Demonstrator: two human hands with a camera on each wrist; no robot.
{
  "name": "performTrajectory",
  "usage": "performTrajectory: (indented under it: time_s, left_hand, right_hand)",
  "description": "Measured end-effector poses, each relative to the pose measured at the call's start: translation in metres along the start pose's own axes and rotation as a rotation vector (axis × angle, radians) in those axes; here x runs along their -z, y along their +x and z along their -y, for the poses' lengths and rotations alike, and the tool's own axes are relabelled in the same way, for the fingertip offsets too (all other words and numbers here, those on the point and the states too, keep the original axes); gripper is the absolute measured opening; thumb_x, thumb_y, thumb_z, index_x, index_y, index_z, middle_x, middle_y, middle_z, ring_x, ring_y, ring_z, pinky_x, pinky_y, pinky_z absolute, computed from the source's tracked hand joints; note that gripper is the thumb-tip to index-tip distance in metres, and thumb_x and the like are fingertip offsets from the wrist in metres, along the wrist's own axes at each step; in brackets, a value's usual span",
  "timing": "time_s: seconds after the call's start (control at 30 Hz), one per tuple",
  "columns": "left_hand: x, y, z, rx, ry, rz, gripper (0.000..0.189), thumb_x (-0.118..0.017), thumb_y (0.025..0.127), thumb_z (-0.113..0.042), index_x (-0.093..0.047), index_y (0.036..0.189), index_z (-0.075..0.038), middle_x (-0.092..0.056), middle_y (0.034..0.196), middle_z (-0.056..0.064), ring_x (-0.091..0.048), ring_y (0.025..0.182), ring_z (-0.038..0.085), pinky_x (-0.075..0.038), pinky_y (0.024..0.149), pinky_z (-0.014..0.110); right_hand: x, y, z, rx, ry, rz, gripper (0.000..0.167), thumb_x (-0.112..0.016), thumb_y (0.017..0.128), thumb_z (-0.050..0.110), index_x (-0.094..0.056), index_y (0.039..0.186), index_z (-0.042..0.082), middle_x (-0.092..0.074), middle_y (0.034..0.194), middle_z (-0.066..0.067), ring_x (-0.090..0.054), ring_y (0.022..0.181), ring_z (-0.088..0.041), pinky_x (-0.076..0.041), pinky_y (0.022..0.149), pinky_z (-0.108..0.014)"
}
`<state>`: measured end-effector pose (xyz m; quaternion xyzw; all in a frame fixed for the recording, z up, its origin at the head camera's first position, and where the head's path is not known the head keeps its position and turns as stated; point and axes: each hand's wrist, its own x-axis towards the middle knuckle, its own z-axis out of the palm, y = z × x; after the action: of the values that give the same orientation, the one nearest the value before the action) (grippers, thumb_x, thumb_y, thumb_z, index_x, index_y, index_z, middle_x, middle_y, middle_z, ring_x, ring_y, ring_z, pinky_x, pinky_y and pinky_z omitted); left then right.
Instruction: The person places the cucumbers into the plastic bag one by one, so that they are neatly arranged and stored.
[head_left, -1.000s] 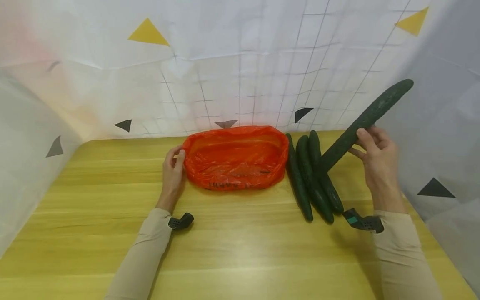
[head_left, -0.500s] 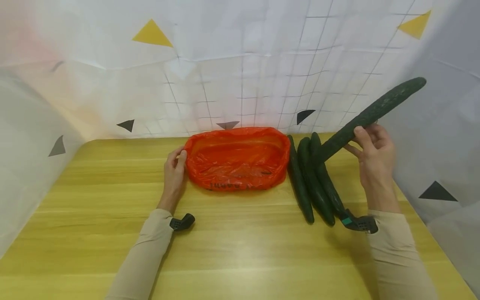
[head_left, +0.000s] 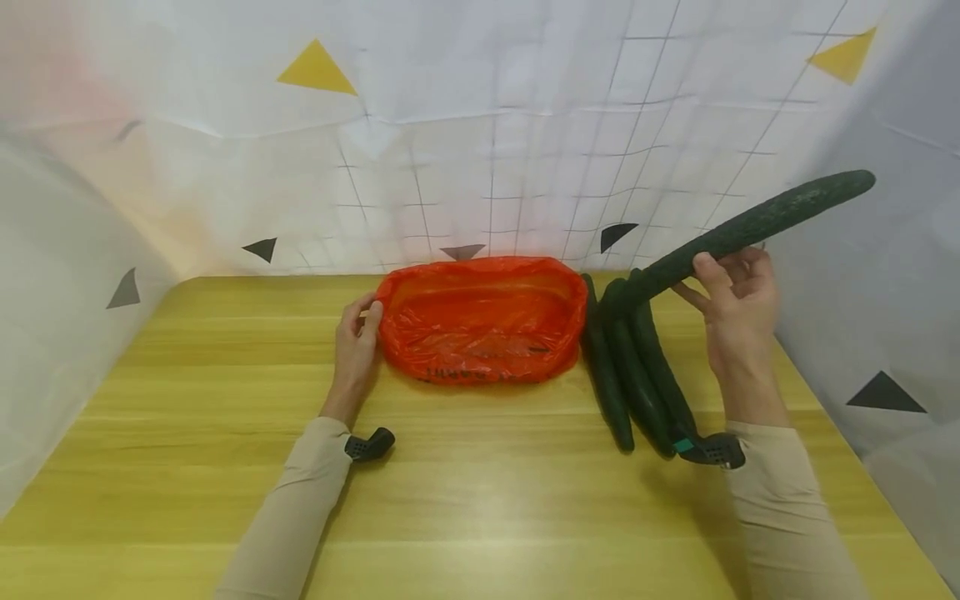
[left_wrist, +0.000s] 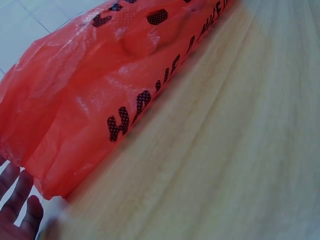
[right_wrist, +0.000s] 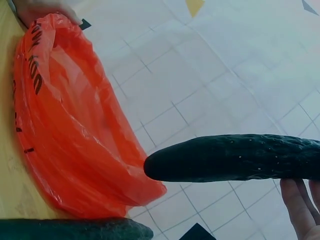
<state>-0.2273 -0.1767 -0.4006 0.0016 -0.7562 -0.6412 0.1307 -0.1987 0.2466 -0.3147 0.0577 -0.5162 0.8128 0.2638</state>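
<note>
A dark green cucumber (head_left: 787, 210) is held slanting in the air by my right hand (head_left: 738, 321), thumb on the near side and fingers beneath. Its lower left end overlaps the cucumbers lying below in the head view. In the right wrist view the cucumber (right_wrist: 230, 157) points towards the red plastic bag (right_wrist: 80, 115). That bag (head_left: 480, 362) stands with its mouth spread wide. My left hand (head_left: 357, 350) is at its left end, thumb and fingertips by the rim. The left wrist view shows fairly straight, parted fingers (left_wrist: 20, 192) beside the bag (left_wrist: 85, 95).
Three more cucumbers lie side by side right of the bag: a left one (head_left: 611, 396), a middle one (head_left: 639, 387) and a right one (head_left: 662, 371). They rest on the wooden table (head_left: 480, 492). White patterned sheeting (head_left: 450, 167) rises behind and at the sides.
The held cucumber has turned flatter, and its lower left end has shifted left towards the bag. My right hand has moved slightly left. The left hand keeps its place at the bag.
</note>
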Motion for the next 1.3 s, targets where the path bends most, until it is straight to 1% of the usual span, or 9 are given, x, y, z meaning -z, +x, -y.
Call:
performTrajectory:
  time_s: [0.17,0.27,0.4,0.5,0.73,0.93,1.13,1.23,1.3]
  left_hand:
    - [0.001,0.000,-0.002,0.003,0.033,0.003,0.040,-0.049,0.098,-0.026,-0.053,0.132,-0.006,-0.051,0.124,0.014,-0.049,0.089,0.015,-0.044,0.077,0.024]
    - [0.001,-0.001,-0.003,0.006,0.039,0.009,0.041,-0.049,0.098,-0.027,-0.052,0.133,-0.006,-0.051,0.125,0.014,-0.050,0.090,0.016,-0.045,0.077,0.026]
    - [0.001,0.000,-0.003,0.002,0.048,0.011,0.042,-0.049,0.098,-0.029,-0.052,0.133,-0.006,-0.051,0.124,0.014,-0.049,0.089,0.015,-0.045,0.075,0.023]
    - [0.001,0.000,-0.003,-0.006,0.059,0.009,0.042,-0.049,0.098,-0.030,-0.052,0.133,-0.006,-0.052,0.124,0.013,-0.049,0.088,0.014,-0.044,0.074,0.021]
    - [0.001,0.000,-0.003,-0.016,0.063,0.004,0.041,-0.050,0.098,-0.028,-0.053,0.132,-0.006,-0.052,0.123,0.014,-0.049,0.088,0.013,-0.044,0.075,0.024]
    - [0.000,0.000,-0.001,-0.009,0.049,0.004,0.041,-0.050,0.098,-0.028,-0.053,0.131,-0.005,-0.053,0.122,0.014,-0.050,0.088,0.013,-0.044,0.074,0.019]
    - [0.001,0.000,-0.002,-0.004,0.064,0.003,0.040,-0.049,0.098,-0.027,-0.053,0.132,-0.006,-0.053,0.124,0.015,-0.050,0.091,0.015,-0.043,0.076,0.021]
    - [0.001,0.000,-0.003,0.000,0.068,0.004,0.040,-0.049,0.099,-0.026,-0.052,0.133,-0.006,-0.052,0.125,0.015,-0.050,0.092,0.016,-0.043,0.078,0.022]
    - [0.001,0.000,-0.004,0.004,0.072,0.004,0.040,-0.048,0.099,-0.026,-0.052,0.133,-0.006,-0.052,0.125,0.015,-0.051,0.092,0.015,-0.043,0.078,0.022]
  right_hand:
    - [-0.008,0.000,-0.006,0.023,0.021,0.038,0.040,-0.067,0.082,-0.006,-0.051,0.117,0.003,-0.059,0.099,-0.011,-0.062,0.084,-0.019,-0.057,0.074,-0.037]
    - [-0.011,0.000,-0.009,0.032,0.004,0.057,0.041,-0.066,0.082,-0.007,-0.050,0.119,0.003,-0.059,0.100,-0.011,-0.062,0.083,-0.018,-0.057,0.074,-0.036]
    - [-0.016,0.000,-0.013,0.044,-0.005,0.072,0.041,-0.064,0.082,-0.009,-0.049,0.119,0.004,-0.060,0.100,-0.011,-0.062,0.081,-0.018,-0.057,0.075,-0.036]
    - [-0.021,-0.001,-0.015,0.040,0.007,0.081,0.040,-0.064,0.082,-0.010,-0.049,0.117,0.004,-0.060,0.100,-0.011,-0.063,0.080,-0.018,-0.057,0.076,-0.036]
    - [-0.032,-0.002,-0.022,0.017,0.036,0.084,0.041,-0.064,0.081,-0.011,-0.049,0.115,0.005,-0.060,0.100,-0.011,-0.065,0.081,-0.020,-0.057,0.075,-0.034]
    - [-0.040,0.000,-0.029,0.032,0.115,0.118,0.042,-0.062,0.079,-0.017,-0.049,0.113,0.004,-0.062,0.099,-0.013,-0.067,0.079,-0.023,-0.056,0.077,-0.037]
    - [-0.045,0.002,-0.035,0.017,0.184,0.119,0.045,-0.061,0.077,-0.021,-0.049,0.113,0.003,-0.061,0.098,-0.013,-0.066,0.076,-0.023,-0.056,0.075,-0.038]
    - [-0.047,0.001,-0.038,0.017,0.167,0.116,0.046,-0.062,0.077,-0.021,-0.049,0.114,0.004,-0.062,0.099,-0.013,-0.066,0.077,-0.022,-0.057,0.073,-0.035]
    - [-0.047,0.001,-0.040,0.027,0.128,0.120,0.047,-0.063,0.077,-0.020,-0.050,0.115,0.004,-0.062,0.099,-0.012,-0.065,0.077,-0.022,-0.057,0.072,-0.033]
